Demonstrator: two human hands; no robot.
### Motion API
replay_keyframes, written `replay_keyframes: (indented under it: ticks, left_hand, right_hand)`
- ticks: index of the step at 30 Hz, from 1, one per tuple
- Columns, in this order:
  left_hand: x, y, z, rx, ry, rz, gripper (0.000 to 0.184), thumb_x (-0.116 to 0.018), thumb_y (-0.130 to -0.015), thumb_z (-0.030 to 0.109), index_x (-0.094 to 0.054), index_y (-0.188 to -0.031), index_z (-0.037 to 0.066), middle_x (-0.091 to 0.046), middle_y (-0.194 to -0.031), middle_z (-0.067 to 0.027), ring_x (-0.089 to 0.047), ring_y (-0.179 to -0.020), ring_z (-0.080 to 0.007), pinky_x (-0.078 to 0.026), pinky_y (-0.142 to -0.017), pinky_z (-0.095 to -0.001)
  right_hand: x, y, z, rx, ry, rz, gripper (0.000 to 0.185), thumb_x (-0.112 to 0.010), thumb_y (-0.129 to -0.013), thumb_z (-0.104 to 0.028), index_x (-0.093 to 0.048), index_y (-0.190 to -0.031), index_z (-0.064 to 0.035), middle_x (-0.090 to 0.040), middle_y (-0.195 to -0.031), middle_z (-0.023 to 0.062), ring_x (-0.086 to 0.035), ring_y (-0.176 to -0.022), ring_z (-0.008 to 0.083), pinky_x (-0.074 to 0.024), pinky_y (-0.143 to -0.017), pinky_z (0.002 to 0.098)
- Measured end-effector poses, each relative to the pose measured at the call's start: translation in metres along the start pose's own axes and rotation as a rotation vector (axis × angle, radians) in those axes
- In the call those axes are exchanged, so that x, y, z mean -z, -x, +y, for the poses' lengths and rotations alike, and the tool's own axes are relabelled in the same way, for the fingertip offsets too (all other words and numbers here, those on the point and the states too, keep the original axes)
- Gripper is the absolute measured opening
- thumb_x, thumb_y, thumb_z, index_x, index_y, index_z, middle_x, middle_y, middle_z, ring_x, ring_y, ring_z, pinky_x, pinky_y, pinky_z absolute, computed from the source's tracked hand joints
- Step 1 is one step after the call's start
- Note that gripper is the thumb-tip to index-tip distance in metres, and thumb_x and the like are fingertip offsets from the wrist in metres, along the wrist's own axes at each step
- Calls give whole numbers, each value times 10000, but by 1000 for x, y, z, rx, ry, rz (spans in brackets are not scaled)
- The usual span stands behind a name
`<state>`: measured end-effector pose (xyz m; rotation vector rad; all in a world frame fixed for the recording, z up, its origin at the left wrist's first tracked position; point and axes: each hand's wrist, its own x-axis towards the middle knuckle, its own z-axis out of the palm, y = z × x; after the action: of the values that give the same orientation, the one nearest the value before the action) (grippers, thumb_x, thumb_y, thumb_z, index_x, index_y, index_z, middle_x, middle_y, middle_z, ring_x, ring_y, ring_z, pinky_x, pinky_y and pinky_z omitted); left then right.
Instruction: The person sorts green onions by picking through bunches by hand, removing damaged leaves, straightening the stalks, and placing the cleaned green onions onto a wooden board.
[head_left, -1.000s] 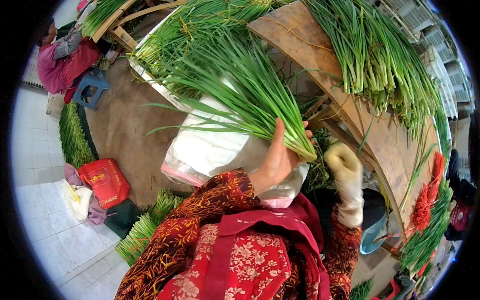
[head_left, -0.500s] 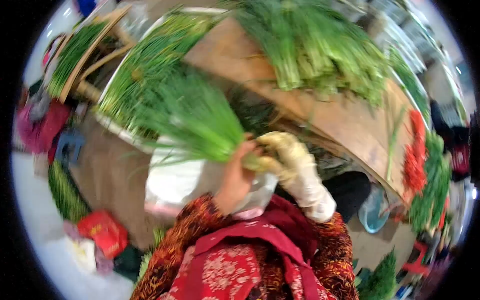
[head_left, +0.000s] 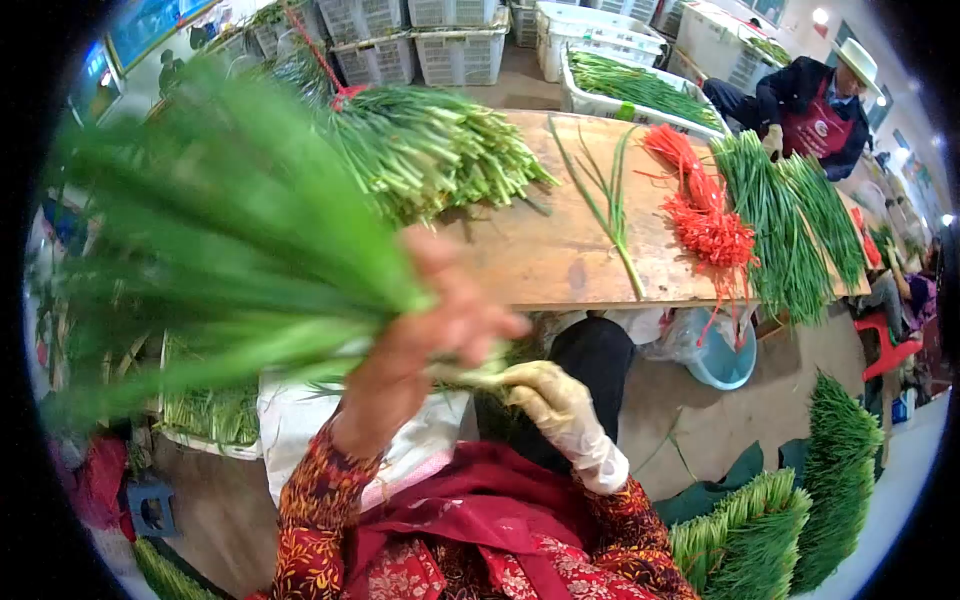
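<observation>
In the head view, the bare left hand (head_left: 425, 330) grips a bunch of chives (head_left: 240, 250) near its base, though motion blurs its fingers. The gloved right hand (head_left: 560, 405) is closed on pale stalk ends (head_left: 470, 377) just beside it; whether it is pulling them cannot be told. Since a moment ago, the bunch has swung up towards the camera, its leaves fanning leftward, and the view has turned to bring the worktop (head_left: 500, 255) across the front. The bunch therefore seems to be in mid-handling, held in the air rather than laid down. A white sack (head_left: 295, 425) lies below it. On the worktop are piled chives (head_left: 430, 150), loose stalks (head_left: 622, 245) and red ties (head_left: 712, 225).
</observation>
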<state>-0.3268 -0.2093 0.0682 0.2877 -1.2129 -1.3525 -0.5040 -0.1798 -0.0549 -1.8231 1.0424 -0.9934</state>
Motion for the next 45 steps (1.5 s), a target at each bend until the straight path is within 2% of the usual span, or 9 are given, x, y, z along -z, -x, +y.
replay_keyframes:
  ticks: [6,11,19,23,29,35,40,43,45]
  left_hand:
    - [-31,-79,-132,489,315,18,296,-521,-874,172,-464,-1091,-22,-523,-777,-22,-562,-696,-119,-523,-646,-288]
    - [34,-77,-252,915,456,136,252,-574,-842,164,-523,-1024,-3,-600,-887,-67,-604,-796,-159,-549,-718,-365]
    - [23,-76,-245,980,532,151,297,-572,-840,146,-480,-1070,-19,-567,-1046,-164,-574,-969,-281,-521,-802,-407]
    - [3,-64,-252,904,449,97,332,-559,-854,181,-477,-1126,10,-571,-1068,-109,-564,-998,-232,-487,-851,-392]
    - [-22,-53,-259,887,517,-2,402,-501,-888,288,-459,-1188,25,-580,-1025,-60,-578,-914,-173,-491,-783,-326]
    - [-25,-53,-252,866,451,-159,450,-488,-890,341,-426,-1246,74,-577,-927,-28,-568,-786,-128,-484,-645,-276]
    - [-33,-67,-250,697,374,-184,529,-554,-864,254,-333,-1299,50,-471,-1237,-93,-451,-1126,-168,-366,-965,-331]
    - [-37,-98,-243,578,106,-430,542,-533,-873,276,-316,-1312,45,-459,-1254,-100,-426,-1160,-177,-348,-979,-329]
    - [-39,-121,-233,863,262,-381,570,-498,-880,352,-316,-1316,34,-426,-1293,-95,-386,-1199,-170,-310,-1012,-331]
  right_hand:
    - [104,-14,33,-21,475,680,146,-575,-823,-114,-580,-963,-71,-602,-845,81,-588,-763,204,-477,-674,298]
    - [137,-48,98,-242,924,456,284,-686,-695,-318,-601,-858,-101,-575,-753,97,-583,-707,278,-456,-614,380]
    - [156,-54,87,-450,606,341,169,-609,-768,-226,-621,-751,-58,-623,-731,126,-601,-605,251,-466,-577,349]
    - [147,-45,68,-601,-103,256,204,-552,-829,-227,-605,-869,-34,-610,-692,92,-560,-575,118,-443,-550,268]
    - [143,-38,47,-639,152,203,374,-516,-859,-341,-551,-1024,-8,-593,-713,42,-558,-580,102,-420,-475,228]
    - [143,-35,44,-643,-268,75,420,-637,-794,-364,-501,-1035,-47,-561,-734,-1,-555,-634,91,-419,-518,208]
    - [148,-32,43,-571,-216,85,382,-643,-802,-298,-488,-1064,-67,-529,-760,-23,-466,-602,58,-378,-523,193]
    - [154,-33,34,-359,-279,298,331,-618,-825,-257,-488,-1066,-72,-506,-755,-40,-445,-607,48,-368,-519,186]
    - [166,-30,34,-384,-65,371,281,-570,-852,-181,-487,-1094,-64,-514,-789,-47,-445,-617,37,-378,-538,179]
